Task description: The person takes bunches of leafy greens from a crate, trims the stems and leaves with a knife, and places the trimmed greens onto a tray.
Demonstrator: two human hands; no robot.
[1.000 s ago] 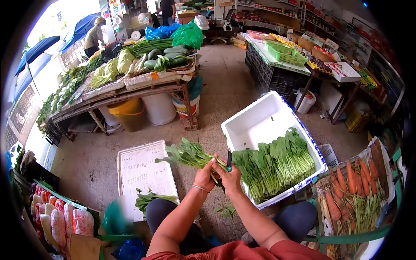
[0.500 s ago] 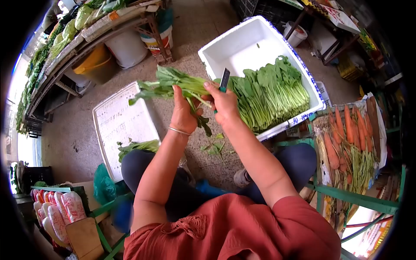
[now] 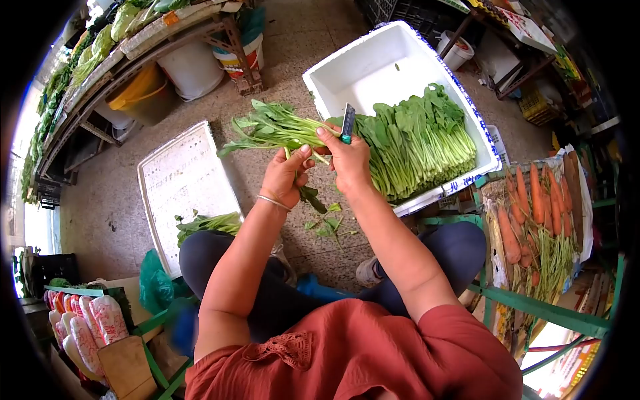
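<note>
Bunch of greens [image 3: 277, 127] held between both hands, leaves left of the grip, stems running into it. Right hand [image 3: 349, 159] clamps stems between thumb and fingers, knife [image 3: 348, 121] tucked in same hand. Blade points away from the body, likely so the knife rides in the palm while the fingertips work. Left hand [image 3: 285, 180] pinches shut on a stem [image 3: 289, 153] at the bunch's underside, probably to isolate it; can't tell if it's detached. Dark leaf [image 3: 312, 199] droops just below the grip. White foam box [image 3: 357, 70] right of and beyond grip, near; packed greens [image 3: 420, 147] inside, stems toward the body, apparently to keep rows even. White panel [image 3: 180, 167] left of grip, with loose greens [image 3: 208, 225] by the left knee, presumably kept off the floor. Leaf scraps [image 3: 327, 228] on floor below grip. Carrots [image 3: 537, 200] far right, well apart.
</note>
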